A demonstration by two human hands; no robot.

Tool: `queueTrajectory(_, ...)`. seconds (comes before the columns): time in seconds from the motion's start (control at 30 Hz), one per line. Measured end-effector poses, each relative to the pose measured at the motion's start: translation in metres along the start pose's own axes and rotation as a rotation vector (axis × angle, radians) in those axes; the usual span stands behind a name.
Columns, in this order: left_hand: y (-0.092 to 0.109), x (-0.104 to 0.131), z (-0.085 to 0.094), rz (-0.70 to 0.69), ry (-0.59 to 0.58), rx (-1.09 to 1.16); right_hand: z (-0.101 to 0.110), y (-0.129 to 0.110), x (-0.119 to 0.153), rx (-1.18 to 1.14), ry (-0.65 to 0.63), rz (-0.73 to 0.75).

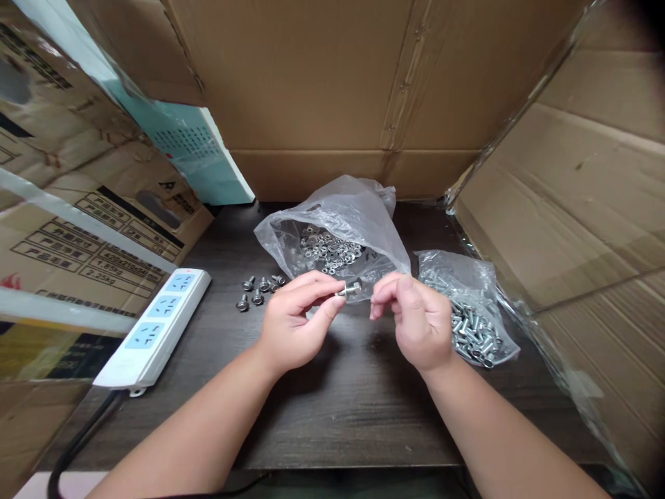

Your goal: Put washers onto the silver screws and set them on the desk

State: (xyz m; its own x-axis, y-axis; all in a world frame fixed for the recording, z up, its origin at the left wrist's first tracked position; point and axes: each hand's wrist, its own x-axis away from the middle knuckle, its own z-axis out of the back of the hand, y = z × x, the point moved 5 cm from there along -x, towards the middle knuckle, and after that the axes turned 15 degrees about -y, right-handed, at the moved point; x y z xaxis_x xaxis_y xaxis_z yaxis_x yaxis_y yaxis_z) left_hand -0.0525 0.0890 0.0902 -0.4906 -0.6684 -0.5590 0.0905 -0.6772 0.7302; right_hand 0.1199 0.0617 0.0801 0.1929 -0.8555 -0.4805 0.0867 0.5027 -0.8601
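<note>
Between its thumb and fingertips my left hand [298, 320] pinches a small metal bolt [353, 288], whose head points right. My right hand [418, 315] is just to the right of the bolt, apart from it, with fingers curled together; whether something small is between them is hidden. Behind both hands lies an open clear bag of washers [332, 251]. A second clear bag, full of bolts [474, 333], is beside my right hand, partly covered by it. Several bolts with washers on them [258, 296] stand on the dark table, left of my left hand.
A white power strip [156, 326] with a black cable [77, 436] lies at the left of the dark table [343, 416]. Cardboard walls [312, 76] enclose the back and both sides. A light-blue printed panel [192, 149] leans at the back left.
</note>
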Motion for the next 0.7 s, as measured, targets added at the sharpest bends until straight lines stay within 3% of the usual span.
queueTrajectory(0.2,-0.001,-0.002,-0.002,0.014,-0.068,0.028,-0.005,-0.016,-0.009,0.165,-0.143,0.12)
queueTrajectory(0.3,-0.002,-0.002,-0.002,0.013,-0.069,0.016,-0.006,-0.019,-0.011,0.241,-0.149,0.141)
queueTrajectory(0.7,-0.004,-0.001,-0.003,0.026,-0.074,0.014,-0.006,-0.004,-0.012,0.189,-0.136,-0.037)
